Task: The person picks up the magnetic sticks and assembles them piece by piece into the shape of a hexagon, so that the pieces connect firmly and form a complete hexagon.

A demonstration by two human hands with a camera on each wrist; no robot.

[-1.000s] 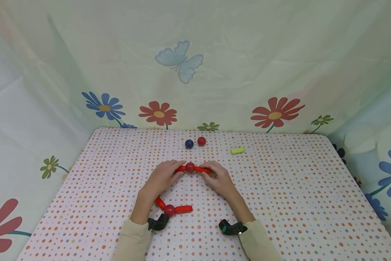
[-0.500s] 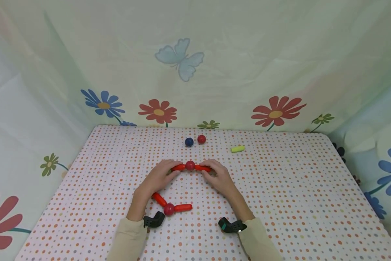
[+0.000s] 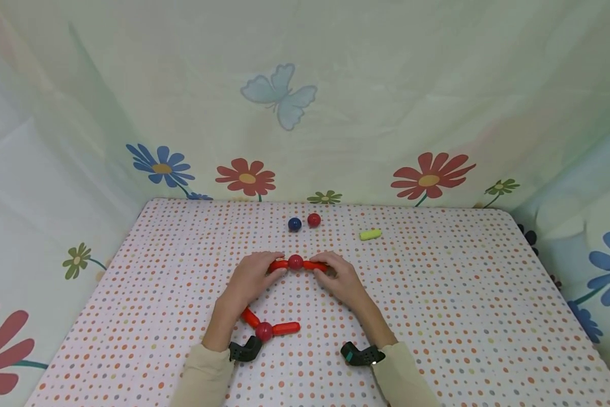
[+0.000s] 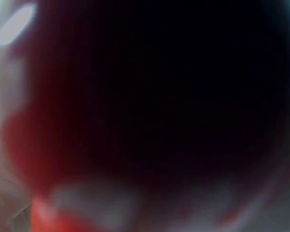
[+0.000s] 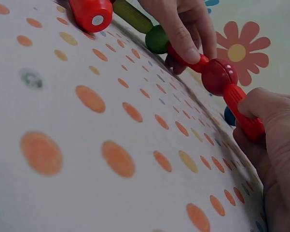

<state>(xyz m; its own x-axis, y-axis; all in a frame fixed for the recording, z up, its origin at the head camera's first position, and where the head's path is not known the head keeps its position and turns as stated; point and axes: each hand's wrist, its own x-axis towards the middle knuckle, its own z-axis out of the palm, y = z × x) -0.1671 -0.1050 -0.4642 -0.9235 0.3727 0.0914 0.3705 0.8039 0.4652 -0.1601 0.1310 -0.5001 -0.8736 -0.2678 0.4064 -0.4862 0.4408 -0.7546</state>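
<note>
A red ball (image 3: 295,262) sits between two red sticks. My left hand (image 3: 251,277) pinches the left stick (image 3: 279,264), and my right hand (image 3: 339,278) pinches the right stick (image 3: 315,265). In the right wrist view a green ball (image 5: 157,39) and a green stick (image 5: 132,16) continue the chain beyond my left hand (image 5: 178,29); the head view hides them. Nearer my left wrist lies another red ball (image 3: 264,331) with a red stick (image 3: 286,328) on its right and one on its left, partly under the arm. A dark red blur (image 4: 53,135) fills the left wrist view.
Toward the back of the dotted table (image 3: 437,294) lie a blue ball (image 3: 294,224), a red ball (image 3: 314,220) and a yellow-green stick (image 3: 370,234). A printed curtain (image 3: 355,102) hangs behind the table and along its sides.
My left hand shifted slightly left and then back a little, still holding the left stick. The right hand has hardly moved, and the view has tilted slightly.
</note>
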